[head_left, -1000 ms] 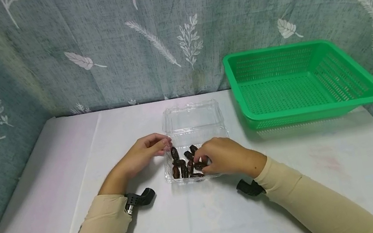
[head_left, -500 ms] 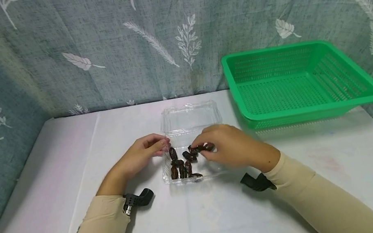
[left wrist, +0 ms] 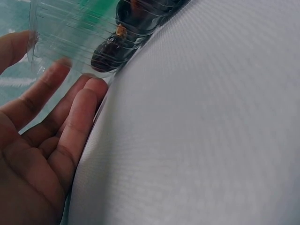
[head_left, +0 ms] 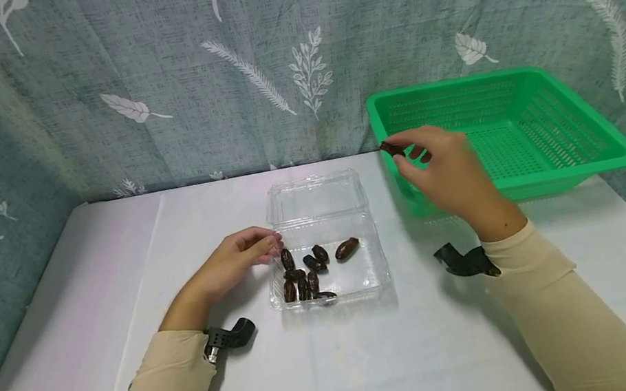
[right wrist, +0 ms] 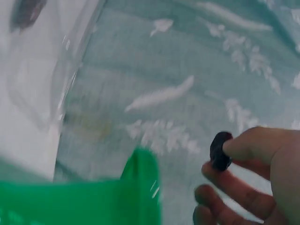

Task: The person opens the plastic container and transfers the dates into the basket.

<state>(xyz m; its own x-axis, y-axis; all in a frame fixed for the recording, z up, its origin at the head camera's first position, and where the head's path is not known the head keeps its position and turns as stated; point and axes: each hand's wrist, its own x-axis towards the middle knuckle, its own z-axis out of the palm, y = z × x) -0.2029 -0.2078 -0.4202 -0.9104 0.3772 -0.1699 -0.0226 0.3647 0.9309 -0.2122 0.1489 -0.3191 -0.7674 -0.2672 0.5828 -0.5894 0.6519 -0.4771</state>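
My right hand (head_left: 446,165) pinches a date (head_left: 392,148) between thumb and fingertips, raised near the left rim of the green basket (head_left: 512,181). The right wrist view shows the same dark date (right wrist: 221,151) at the fingertips. A clear plastic clamshell container (head_left: 374,275) stands with its lid up at the middle of the table. Several dates (head_left: 303,288) lie in its left part, and one date (head_left: 347,249) lies apart toward the right. At its left edge my left hand (head_left: 239,257) holds the clear plastic between thumb and fingers (left wrist: 79,110).
The green basket stands at the back right, close to the patterned cloth wall (head_left: 172,73). Its visible mesh floor shows no dates. A white cloth covers the table (head_left: 344,372). Black wrist mounts (head_left: 468,261) stick out from both sleeves.
My right hand has lifted a date out of the container and moved right and away toward the green basket. The left hand stays at the container's left edge.
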